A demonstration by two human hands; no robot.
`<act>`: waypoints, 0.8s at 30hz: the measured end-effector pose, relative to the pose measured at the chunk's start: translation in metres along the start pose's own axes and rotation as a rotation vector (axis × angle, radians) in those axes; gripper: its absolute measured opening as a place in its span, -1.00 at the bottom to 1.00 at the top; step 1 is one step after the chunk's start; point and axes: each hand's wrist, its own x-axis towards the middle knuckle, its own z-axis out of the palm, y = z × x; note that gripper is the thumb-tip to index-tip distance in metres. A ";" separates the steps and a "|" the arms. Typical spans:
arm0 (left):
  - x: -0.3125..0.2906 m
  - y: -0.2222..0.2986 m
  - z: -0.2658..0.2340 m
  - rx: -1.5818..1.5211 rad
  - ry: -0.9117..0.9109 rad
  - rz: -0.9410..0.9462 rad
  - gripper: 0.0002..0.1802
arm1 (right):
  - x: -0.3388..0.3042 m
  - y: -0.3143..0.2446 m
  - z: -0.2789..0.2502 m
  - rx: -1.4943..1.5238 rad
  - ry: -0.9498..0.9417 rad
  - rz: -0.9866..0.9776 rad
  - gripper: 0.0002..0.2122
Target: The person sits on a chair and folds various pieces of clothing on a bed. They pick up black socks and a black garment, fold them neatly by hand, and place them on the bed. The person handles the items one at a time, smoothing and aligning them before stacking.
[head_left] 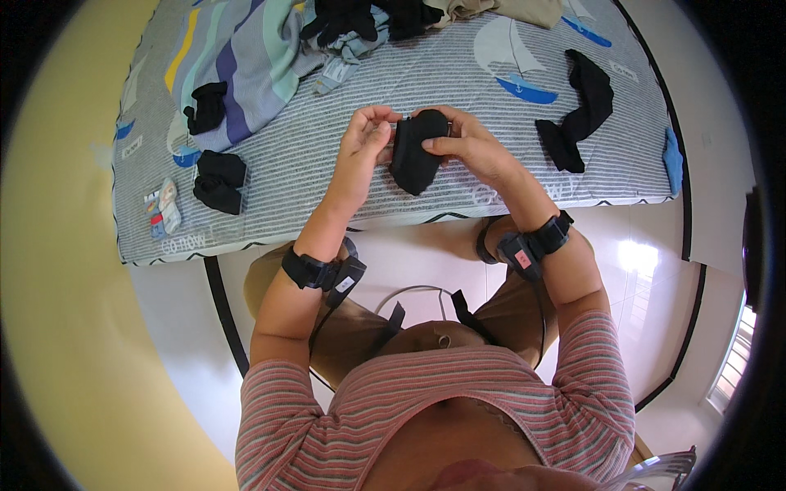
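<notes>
Both hands up over the near edge of the bed [524, 176], which wears a grey striped sheet printed with sailboats. My right hand [471, 147] pinches a black sock bundle [416, 151], thumb pressed across its front, fingers curled behind. My left hand [364, 139] sits just beside it, fingers bent, fingertips touching the bundle's upper left edge. The bundle hangs upright between the two hands, just above the sheet; I cannot tell whether its lower end touches.

Left of me on the sheet: two rolled black sock pairs, one [219, 180] near the edge, another [206, 106] further back against a striped garment [246, 57]. A small pale pair of socks [168, 204] lies beside the nearer roll. To the right, well apart, a long black sock [581, 110] lies loose and bent. A heap of dark clothing [368, 20] sits at the far side.
</notes>
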 end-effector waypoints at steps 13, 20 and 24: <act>0.000 -0.002 -0.008 0.143 -0.130 -0.065 -0.76 | 0.000 0.006 -0.004 0.267 0.158 -0.031 -0.64; 0.001 0.004 -0.011 0.387 -0.061 0.083 -0.82 | -0.006 -0.009 0.003 0.121 0.227 0.015 -0.64; 0.002 0.007 -0.013 0.334 -0.103 0.104 -0.74 | -0.003 0.000 -0.008 0.090 0.124 -0.006 -0.68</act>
